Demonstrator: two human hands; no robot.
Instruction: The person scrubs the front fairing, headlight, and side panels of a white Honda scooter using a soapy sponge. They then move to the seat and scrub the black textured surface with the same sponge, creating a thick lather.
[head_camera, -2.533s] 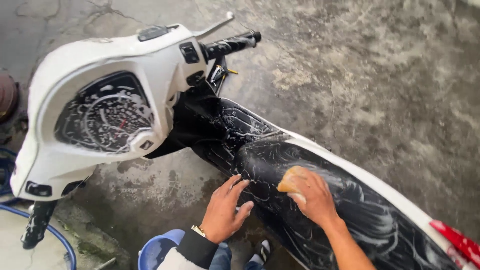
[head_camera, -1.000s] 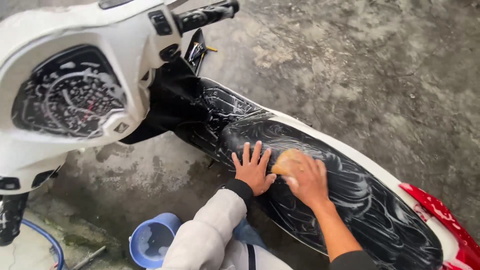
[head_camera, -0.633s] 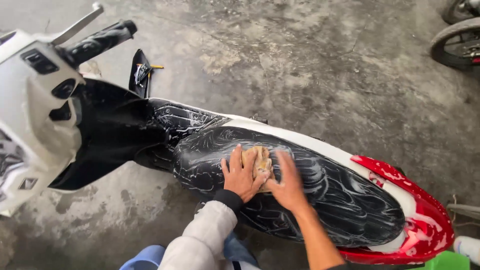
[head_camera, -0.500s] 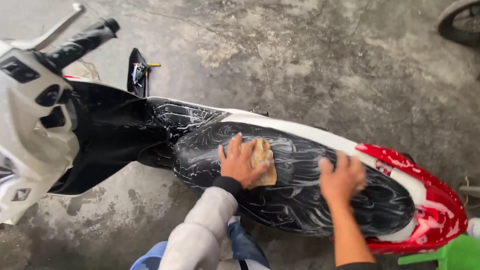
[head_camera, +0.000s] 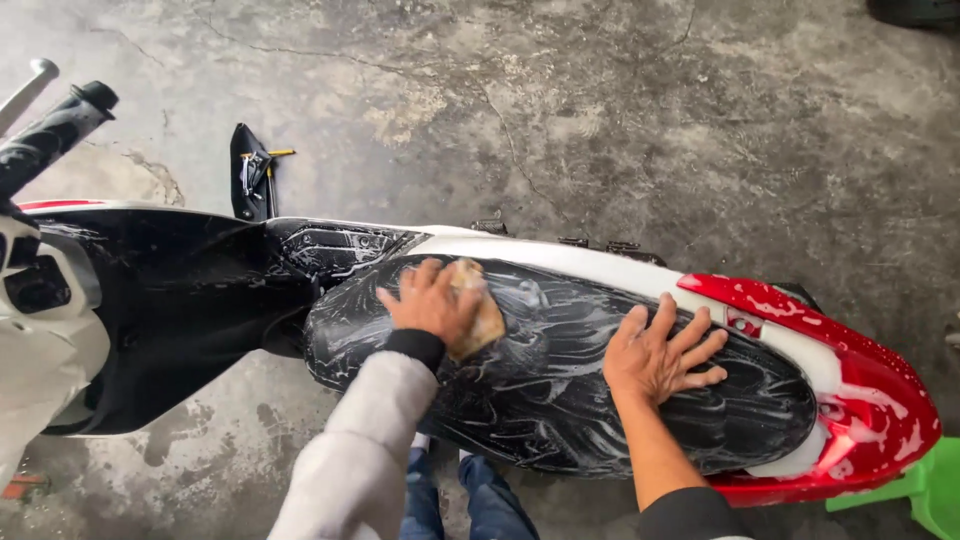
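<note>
Sponge (head_camera: 478, 310) under left hand (head_camera: 432, 305)

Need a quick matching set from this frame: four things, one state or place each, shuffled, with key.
Things:
1. left hand
2. right hand
3. sponge
4. tail panel

States or places:
A. red, flecked with suds, at the scooter's rear end
B. flat and empty, fingers spread on the soapy seat
C. tan, pinned under a palm near the seat's front
D. pressing the sponge down on the seat

Pairs: 1-D, 2-B, 3-C, 4-A
</note>
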